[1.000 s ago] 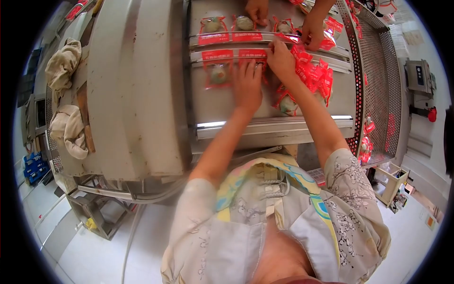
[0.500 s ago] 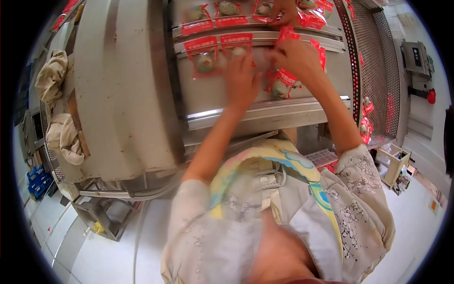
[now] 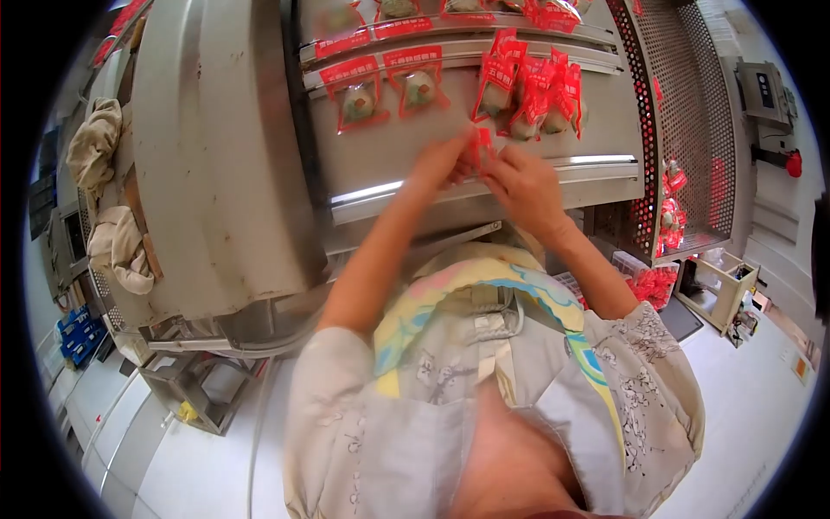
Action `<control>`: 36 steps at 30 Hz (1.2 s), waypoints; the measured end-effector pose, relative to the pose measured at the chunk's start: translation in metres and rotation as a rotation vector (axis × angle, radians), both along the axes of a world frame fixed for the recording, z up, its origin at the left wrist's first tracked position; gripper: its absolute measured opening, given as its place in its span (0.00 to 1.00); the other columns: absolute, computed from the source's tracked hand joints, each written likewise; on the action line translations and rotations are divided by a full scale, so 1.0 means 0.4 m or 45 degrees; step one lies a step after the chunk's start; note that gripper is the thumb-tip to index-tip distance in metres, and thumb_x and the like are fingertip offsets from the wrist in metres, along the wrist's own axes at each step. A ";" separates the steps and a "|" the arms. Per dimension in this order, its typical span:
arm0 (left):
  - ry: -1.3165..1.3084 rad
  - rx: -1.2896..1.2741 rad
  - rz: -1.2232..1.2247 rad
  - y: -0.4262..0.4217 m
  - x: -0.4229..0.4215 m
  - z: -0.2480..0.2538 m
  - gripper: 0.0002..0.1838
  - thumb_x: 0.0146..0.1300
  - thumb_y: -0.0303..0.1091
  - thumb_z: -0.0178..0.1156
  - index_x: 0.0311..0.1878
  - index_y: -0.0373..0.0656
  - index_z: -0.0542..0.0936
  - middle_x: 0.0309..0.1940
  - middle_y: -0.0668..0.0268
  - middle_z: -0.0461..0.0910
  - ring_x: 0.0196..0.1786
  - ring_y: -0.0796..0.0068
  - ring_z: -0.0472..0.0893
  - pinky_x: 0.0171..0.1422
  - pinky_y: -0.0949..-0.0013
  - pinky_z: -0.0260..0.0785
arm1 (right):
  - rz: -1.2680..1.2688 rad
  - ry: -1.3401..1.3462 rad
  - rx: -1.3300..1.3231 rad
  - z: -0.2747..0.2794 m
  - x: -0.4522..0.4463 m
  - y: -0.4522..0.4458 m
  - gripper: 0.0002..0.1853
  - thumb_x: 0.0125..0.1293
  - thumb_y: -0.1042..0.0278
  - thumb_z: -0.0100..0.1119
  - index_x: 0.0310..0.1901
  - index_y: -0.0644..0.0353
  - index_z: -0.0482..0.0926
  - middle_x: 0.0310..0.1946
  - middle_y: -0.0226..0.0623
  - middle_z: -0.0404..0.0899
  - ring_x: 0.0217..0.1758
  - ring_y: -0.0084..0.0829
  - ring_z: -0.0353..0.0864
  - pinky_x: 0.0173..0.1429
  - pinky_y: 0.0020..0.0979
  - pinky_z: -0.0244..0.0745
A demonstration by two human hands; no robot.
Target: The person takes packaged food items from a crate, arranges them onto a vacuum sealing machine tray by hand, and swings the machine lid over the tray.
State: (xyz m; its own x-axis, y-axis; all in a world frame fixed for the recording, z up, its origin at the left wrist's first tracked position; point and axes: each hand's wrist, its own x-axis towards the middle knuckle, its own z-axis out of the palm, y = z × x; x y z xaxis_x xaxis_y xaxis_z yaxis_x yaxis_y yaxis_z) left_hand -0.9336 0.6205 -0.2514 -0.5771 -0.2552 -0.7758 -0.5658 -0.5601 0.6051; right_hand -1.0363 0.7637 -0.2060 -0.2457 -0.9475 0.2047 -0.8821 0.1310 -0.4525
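Between my hands, a red and clear plastic egg packet is held above the metal table's near part. My left hand has its fingers closed at the packet's left side. On the other side, my right hand pinches it with thumb and fingers; the packet's lower part is hidden. Just beyond lies a pile of several egg packets, red with a pale greenish egg in each. Two flat egg packets, one at left and one beside it, lie side by side against a metal rail.
A farther row of egg packets lies beyond the rail. Along the near edge runs another rail. A perforated metal bin with packets stands at right. At left are a large metal cover and cloth gloves.
My hands have drawn back toward me from the packets and come together on one packet. Another hand at the far row has left the view. The view has shifted slightly.
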 end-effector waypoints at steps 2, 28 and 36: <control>0.023 0.048 -0.065 0.002 0.010 0.011 0.23 0.60 0.60 0.59 0.29 0.47 0.77 0.22 0.75 0.73 0.20 0.85 0.70 0.21 0.81 0.55 | 0.062 -0.403 -0.079 0.009 0.024 0.025 0.07 0.57 0.67 0.65 0.35 0.57 0.78 0.31 0.34 0.75 0.29 0.32 0.76 0.32 0.32 0.71; -0.609 -1.537 -0.390 -0.087 0.304 -0.012 0.13 0.53 0.37 0.67 0.39 0.43 0.78 0.29 0.60 0.80 0.37 0.57 0.80 0.39 0.58 0.70 | 0.094 -0.931 0.570 -0.253 0.073 -0.240 0.20 0.51 0.51 0.70 0.25 0.63 0.79 0.20 0.41 0.78 0.25 0.37 0.77 0.32 0.37 0.71; -0.598 -1.561 -0.443 -0.097 0.318 -0.036 0.15 0.55 0.41 0.66 0.43 0.46 0.78 0.34 0.62 0.82 0.42 0.57 0.80 0.42 0.57 0.70 | 0.081 -0.772 0.614 -0.269 0.080 -0.253 0.20 0.47 0.49 0.70 0.27 0.62 0.81 0.23 0.45 0.79 0.29 0.42 0.79 0.36 0.42 0.71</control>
State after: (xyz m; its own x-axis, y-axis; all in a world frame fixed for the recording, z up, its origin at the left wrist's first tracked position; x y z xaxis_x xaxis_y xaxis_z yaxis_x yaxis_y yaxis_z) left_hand -0.8066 0.5816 -0.2657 -0.4987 -0.8143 -0.2969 -0.8556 0.4076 0.3193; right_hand -1.0043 0.6626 -0.3137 -0.1250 -0.9137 -0.3867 -0.5108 0.3935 -0.7644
